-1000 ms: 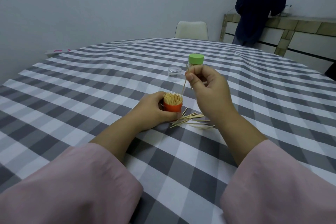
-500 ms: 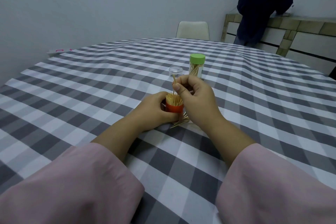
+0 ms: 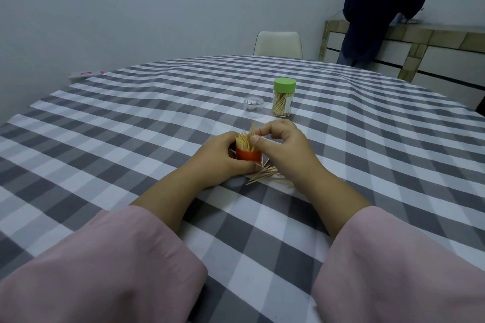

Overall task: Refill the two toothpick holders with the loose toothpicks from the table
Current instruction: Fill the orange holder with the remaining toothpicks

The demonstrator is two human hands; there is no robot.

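Head view: the orange holder (image 3: 248, 153) looks nearly full, gripped by the left hand (image 3: 220, 156); the right hand (image 3: 282, 145) pinches one toothpick (image 3: 251, 128) above it. Loose toothpicks (image 3: 263, 174) remain beside it; the green-lidded holder (image 3: 283, 97) stands beyond, capped, on the checked tablecloth (image 3: 131, 139), grey wall (image 3: 157, 8) behind.

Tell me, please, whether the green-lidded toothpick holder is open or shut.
Shut: the green lid sits on the green-lidded holder, standing upright.
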